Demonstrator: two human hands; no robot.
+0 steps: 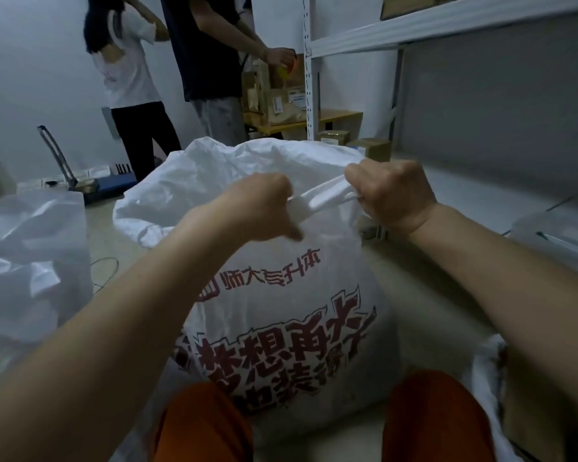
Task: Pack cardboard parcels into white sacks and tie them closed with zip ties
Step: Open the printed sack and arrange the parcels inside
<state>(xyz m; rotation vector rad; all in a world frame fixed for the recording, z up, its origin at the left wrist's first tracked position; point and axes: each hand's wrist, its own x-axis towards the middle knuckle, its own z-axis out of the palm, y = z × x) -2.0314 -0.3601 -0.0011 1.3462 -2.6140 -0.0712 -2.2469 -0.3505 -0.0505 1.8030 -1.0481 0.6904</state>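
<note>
Sack (281, 328) sits full right under your 2 hands, left hand (261, 205) and right hand (391, 195) close together and both squeezing its bunched neck, so keep that neck twisted tight while you add the tie.

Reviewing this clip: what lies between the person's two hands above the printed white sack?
In the head view, a bunched, twisted band of the white woven sack mouth spans from the left hand to the right hand, gripped by both.
</note>
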